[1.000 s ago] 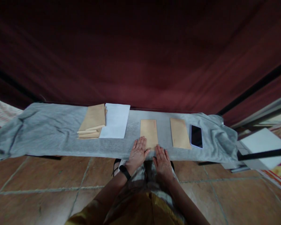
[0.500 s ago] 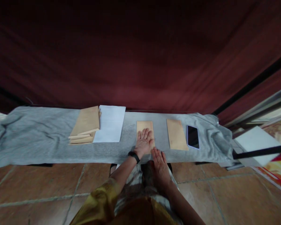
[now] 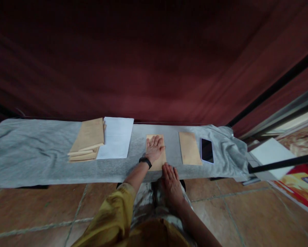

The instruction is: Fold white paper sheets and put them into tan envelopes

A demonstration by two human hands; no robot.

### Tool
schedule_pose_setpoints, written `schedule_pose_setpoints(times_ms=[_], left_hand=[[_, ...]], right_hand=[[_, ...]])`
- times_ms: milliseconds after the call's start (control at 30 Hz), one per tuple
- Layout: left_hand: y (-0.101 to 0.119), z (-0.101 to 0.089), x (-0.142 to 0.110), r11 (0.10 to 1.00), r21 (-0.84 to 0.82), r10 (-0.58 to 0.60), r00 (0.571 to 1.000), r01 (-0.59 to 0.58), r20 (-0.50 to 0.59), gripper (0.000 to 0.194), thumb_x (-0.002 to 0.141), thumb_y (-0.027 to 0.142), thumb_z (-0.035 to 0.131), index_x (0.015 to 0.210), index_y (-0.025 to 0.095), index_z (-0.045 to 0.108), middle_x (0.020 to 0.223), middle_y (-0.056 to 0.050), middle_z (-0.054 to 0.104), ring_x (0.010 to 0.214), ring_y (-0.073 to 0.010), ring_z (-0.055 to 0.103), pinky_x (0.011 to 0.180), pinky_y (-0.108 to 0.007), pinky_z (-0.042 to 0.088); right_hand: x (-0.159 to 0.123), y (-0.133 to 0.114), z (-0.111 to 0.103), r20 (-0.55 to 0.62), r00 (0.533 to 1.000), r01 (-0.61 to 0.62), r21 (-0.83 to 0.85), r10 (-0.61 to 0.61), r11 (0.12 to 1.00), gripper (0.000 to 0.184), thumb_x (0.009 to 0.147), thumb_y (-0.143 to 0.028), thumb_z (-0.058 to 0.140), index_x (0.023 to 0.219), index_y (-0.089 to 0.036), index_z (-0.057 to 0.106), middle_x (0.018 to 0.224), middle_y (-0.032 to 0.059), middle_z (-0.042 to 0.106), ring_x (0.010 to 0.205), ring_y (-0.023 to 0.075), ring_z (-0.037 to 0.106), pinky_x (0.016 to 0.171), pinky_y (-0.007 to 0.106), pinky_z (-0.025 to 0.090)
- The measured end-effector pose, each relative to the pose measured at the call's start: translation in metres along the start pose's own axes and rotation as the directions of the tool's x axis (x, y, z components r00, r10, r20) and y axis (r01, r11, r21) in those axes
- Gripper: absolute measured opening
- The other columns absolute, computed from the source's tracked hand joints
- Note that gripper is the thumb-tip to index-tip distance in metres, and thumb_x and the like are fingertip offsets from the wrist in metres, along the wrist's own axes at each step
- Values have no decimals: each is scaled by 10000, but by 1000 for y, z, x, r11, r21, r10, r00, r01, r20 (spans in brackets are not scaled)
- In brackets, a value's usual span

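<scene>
A tan paper envelope (image 3: 157, 164) lies flat on the grey cloth (image 3: 140, 137), in the middle of the narrow table. Spread over its upper part is my left hand (image 3: 154, 148), palm down, with a black band on the wrist. My right hand (image 3: 171, 180) rests at the envelope's lower right corner, fingers stretched out flat. Right of it lies another tan envelope (image 3: 190, 149), beside a phone (image 3: 207, 151) with a dark screen. Neither hand grips anything.
On the left, a stack of tan envelopes (image 3: 89, 135) partly overlaps white paper sheets (image 3: 118, 137). A dark red curtain (image 3: 154, 68) hangs behind the table. Black metal bars (image 3: 284, 163) and a white board (image 3: 270, 156) stand at the right. Below is a tiled floor (image 3: 99, 195).
My left hand has slid away from me, up the envelope, uncovering its lower part. My right hand stays at the lower corner. The whole view has shifted slightly.
</scene>
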State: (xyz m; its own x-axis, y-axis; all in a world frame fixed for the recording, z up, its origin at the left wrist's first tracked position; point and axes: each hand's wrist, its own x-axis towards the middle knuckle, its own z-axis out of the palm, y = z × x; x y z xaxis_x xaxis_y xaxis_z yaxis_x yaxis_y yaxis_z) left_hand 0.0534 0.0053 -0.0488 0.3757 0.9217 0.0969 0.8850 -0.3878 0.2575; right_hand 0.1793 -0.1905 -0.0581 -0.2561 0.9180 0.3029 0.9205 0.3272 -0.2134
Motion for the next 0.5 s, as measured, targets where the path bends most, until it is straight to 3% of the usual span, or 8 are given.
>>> schedule_pose_setpoints(times_ms=[233, 500], left_hand=[[1, -6, -3, 1000, 14, 10, 1000, -10, 1, 558, 1007, 453, 358, 1541, 299, 405, 1645, -53, 344, 1551, -314, 190, 1231, -640, 111], [5, -12, -31, 998, 40, 42, 997, -45, 70, 518, 1021, 432, 348, 1532, 365, 410, 1662, -10, 308, 1556, -304, 174, 1241, -599, 127]], right_hand=[[-1, 1, 4, -9, 1000, 1, -7, -1, 1000, 721, 960, -126, 399, 1623, -107, 117, 1598, 177, 395, 1502, 288, 319, 1208, 578, 312], [-4, 2, 7, -50, 998, 29, 5, -29, 1000, 738, 954, -135, 435, 1621, -108, 121, 1607, 186, 372, 1498, 295, 315, 1205, 592, 310]])
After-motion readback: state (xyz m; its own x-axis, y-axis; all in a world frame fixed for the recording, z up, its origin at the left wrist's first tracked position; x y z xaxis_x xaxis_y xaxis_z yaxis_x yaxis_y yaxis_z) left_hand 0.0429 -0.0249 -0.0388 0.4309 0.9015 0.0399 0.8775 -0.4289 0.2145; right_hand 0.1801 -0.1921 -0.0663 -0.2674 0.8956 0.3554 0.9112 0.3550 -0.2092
